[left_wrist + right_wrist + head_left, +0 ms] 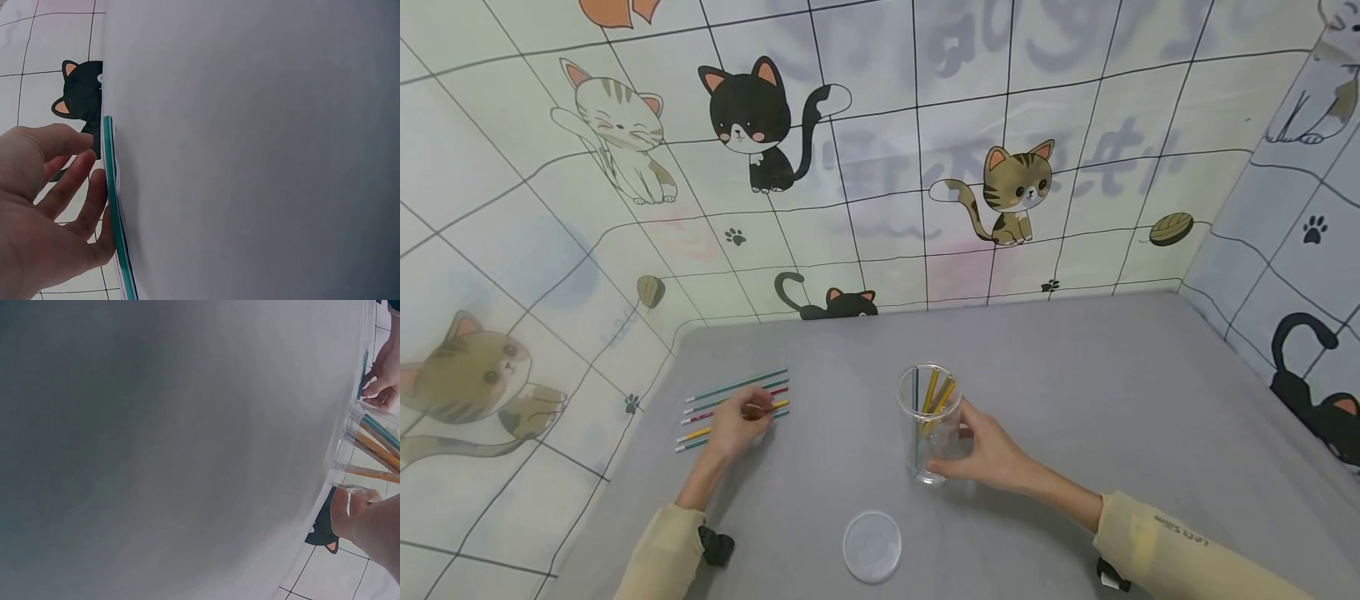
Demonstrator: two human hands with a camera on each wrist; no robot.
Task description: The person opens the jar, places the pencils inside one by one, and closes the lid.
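On the left of the grey surface several pencils lie side by side, among them a teal pencil [737,384], a red pencil [698,417] and a yellow pencil [694,435]. My left hand [739,423] is over their middle, fingers loosely bent. In the left wrist view its thumb stands apart from the fingers, next to a teal pencil [115,206]. My right hand [992,450] grips a clear jar [925,454] from the right side, thumb in front. Inside the upright jar lean yellow pencils [931,392] and a teal pencil [915,400].
A round clear lid [872,547] lies flat in front of the jar. Behind and at both sides, a cat-print cloth [887,192] rises from the edges of the grey table [1075,383].
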